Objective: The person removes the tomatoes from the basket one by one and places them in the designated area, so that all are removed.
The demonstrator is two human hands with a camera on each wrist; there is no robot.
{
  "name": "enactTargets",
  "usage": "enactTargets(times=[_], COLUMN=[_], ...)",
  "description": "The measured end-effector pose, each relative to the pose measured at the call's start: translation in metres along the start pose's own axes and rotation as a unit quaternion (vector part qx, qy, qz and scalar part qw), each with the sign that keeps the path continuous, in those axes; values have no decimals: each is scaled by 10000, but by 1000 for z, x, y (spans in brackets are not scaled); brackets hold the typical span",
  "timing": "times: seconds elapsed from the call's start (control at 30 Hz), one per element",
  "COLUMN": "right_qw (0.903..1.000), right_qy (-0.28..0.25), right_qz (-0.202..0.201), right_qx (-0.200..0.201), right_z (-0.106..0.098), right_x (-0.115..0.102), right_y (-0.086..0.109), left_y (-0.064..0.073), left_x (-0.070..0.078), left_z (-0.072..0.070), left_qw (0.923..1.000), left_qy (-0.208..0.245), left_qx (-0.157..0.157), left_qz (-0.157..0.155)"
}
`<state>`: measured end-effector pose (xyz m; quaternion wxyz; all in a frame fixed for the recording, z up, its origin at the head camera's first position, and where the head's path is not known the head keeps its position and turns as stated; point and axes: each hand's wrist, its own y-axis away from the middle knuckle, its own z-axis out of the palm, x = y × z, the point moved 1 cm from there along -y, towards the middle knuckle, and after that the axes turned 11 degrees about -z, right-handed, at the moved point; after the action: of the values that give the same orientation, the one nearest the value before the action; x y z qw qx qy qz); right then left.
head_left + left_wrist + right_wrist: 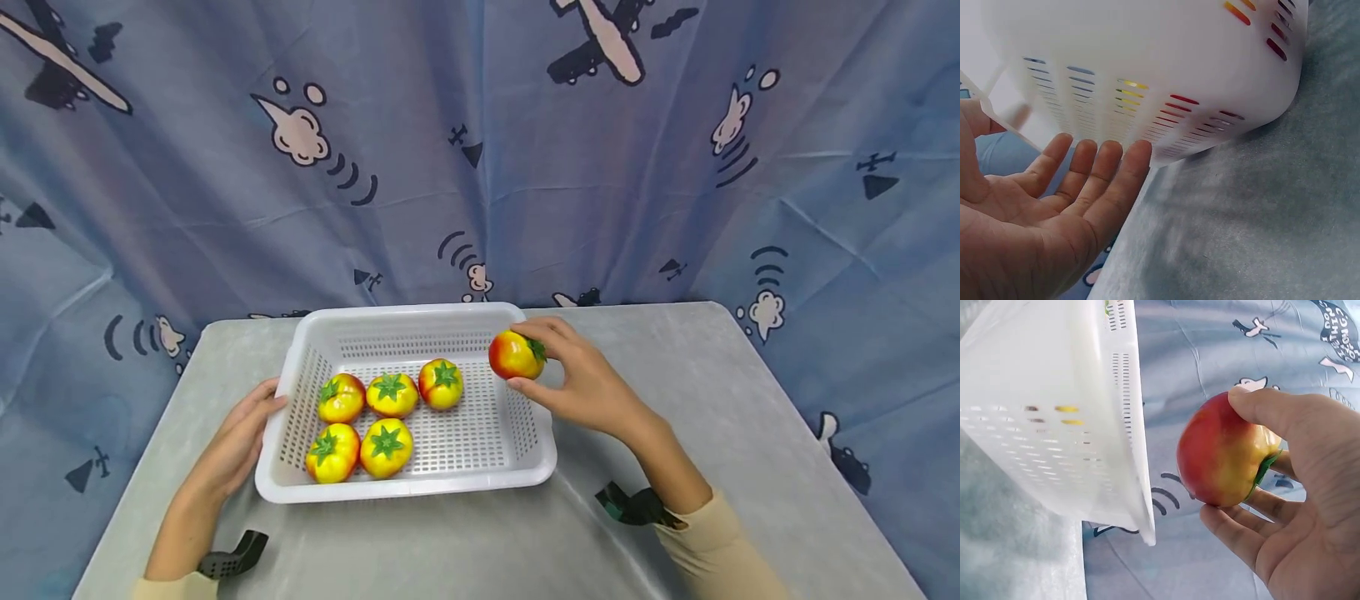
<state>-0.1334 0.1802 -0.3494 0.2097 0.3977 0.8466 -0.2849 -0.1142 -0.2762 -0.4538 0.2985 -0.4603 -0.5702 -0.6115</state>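
Note:
A white perforated plastic basket stands on the table with several red-and-yellow tomatoes in its left half, among them a front one and a rear one; green star-shaped leaves top them. My right hand pinches another tomato between thumb and fingertips, above the basket's right rim, its green leaves turned toward the palm. At the left end of the basket, my left hand grips the rim. In the left wrist view its fingers lie against the outer wall, the thumb up at the rim.
A grey table carries the basket near its back edge. Behind it hangs a blue curtain printed with planes and clouds. Each wrist wears a black strap mount, one on the left and one on the right.

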Motion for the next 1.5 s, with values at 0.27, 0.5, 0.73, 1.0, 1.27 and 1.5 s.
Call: enactTargets(times=[0.27, 0.5, 0.73, 1.0, 1.27, 1.5], right_qw=[9985, 9956, 9931, 9934, 9913, 9908], right_qy=[-109, -85, 55, 160, 268, 335], right_qz=[269, 583, 773, 819, 944, 1005], right_qx=[456, 731, 876, 781, 876, 845], right_z=[2, -4, -12, -3, 4, 14], right_x=[18, 39, 57, 75, 90, 103], right_y=[18, 34, 42, 40, 42, 43], left_y=[-4, -1, 0, 1, -1, 0], left_x=[2, 0, -2, 0, 1, -1], left_z=[2, 7, 10, 9, 9, 8], left_qw=[9999, 9997, 9997, 9997, 9999, 9997], left_qy=[-132, -217, -161, -123, -68, -52], left_qx=[1, 129, 155, 195, 135, 222], left_qz=[65, -50, -47, -35, -73, -118])
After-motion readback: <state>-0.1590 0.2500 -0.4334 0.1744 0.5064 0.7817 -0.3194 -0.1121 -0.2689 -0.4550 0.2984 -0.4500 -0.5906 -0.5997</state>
